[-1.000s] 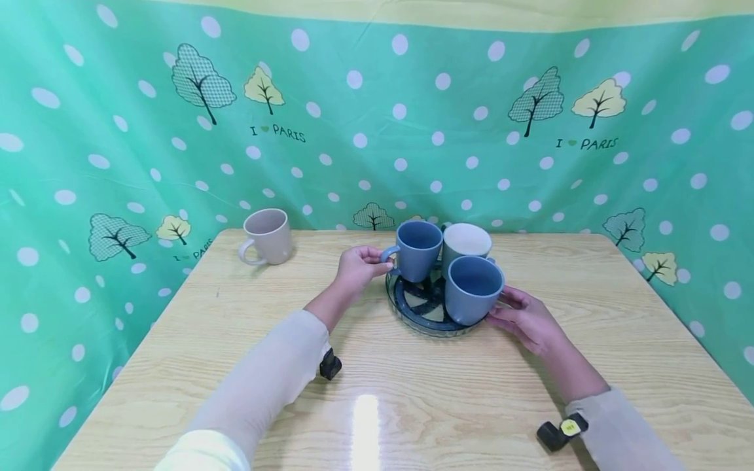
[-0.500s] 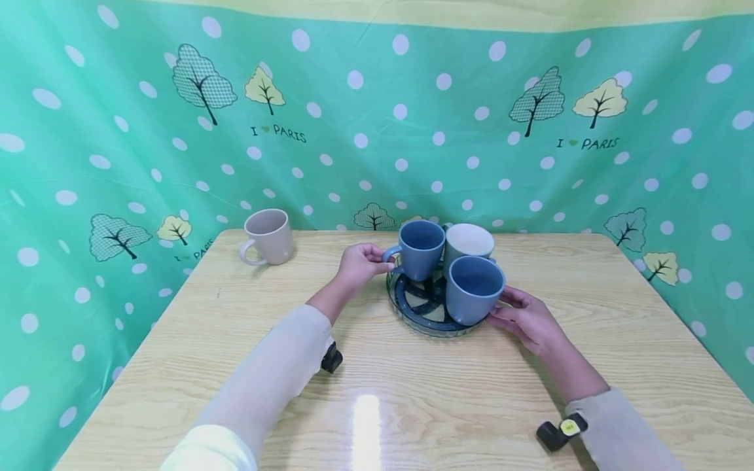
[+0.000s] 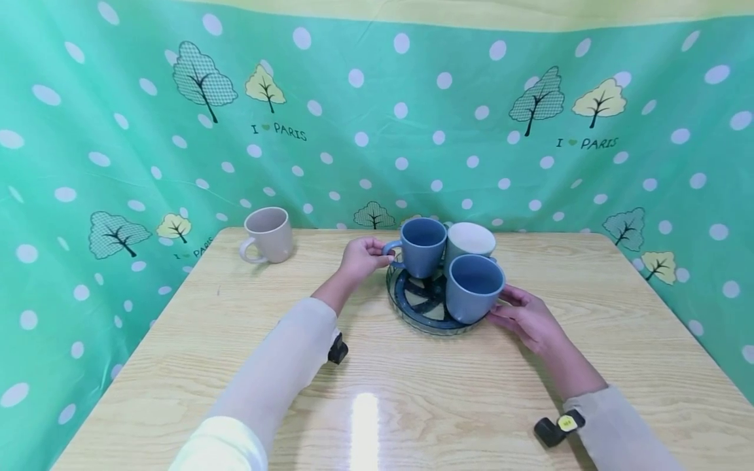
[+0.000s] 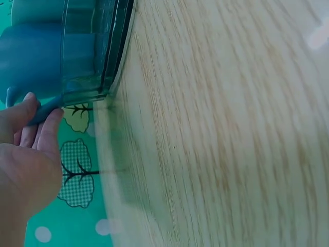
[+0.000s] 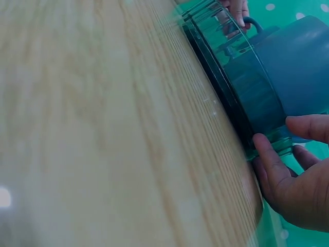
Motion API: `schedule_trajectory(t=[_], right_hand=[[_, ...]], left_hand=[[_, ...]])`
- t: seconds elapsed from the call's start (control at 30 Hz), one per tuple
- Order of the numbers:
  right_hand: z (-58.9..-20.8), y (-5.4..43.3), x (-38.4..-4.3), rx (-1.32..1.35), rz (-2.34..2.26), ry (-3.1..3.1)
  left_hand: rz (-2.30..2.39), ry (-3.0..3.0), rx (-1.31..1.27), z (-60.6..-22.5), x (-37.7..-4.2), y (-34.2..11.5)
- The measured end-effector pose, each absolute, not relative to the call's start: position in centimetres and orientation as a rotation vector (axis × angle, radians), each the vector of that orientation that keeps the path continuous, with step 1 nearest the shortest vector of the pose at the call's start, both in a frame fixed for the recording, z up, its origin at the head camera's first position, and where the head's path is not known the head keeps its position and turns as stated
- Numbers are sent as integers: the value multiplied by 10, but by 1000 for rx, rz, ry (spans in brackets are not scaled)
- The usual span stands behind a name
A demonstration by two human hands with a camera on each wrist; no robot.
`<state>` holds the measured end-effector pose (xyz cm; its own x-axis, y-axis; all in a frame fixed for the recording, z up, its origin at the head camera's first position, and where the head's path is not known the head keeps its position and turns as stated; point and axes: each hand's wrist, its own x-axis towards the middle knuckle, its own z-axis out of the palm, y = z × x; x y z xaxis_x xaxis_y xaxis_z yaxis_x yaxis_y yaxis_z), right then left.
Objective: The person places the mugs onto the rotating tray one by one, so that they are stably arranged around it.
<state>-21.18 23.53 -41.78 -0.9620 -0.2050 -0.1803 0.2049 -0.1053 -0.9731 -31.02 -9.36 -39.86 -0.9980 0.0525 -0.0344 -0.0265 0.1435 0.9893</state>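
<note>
A round tray (image 3: 412, 320) with a clear wall and dark base bears three mugs. My left hand (image 3: 360, 260) pinches the handle of a blue mug (image 3: 421, 252) at the tray's back left; the left wrist view shows that handle (image 4: 46, 110) between thumb and fingers. My right hand (image 3: 527, 319) holds the tray's right side, its fingertips (image 5: 262, 144) against the clear wall beside the front blue mug (image 3: 471, 297). Behind stands a mug with a white inside (image 3: 470, 239), partly hidden by the other two.
A greyish-beige mug (image 3: 269, 239) stands at the table's back left, handle toward the left. The wooden table (image 3: 448, 399) ends at a green dotted curtain (image 3: 330, 118). Small black wrist cameras (image 3: 550, 432) sit on both sleeves.
My left hand and the blue mug it pinches have shifted slightly back and to the right. My right hand has stayed almost still against the tray.
</note>
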Motion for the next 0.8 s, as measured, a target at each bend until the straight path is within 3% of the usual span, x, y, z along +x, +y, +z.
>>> schedule_trajectory(t=[0.8], right_hand=[[-415,237,-217,12,-2125,1947]], left_hand=[[2095,2199,91,-403,-286,-113]])
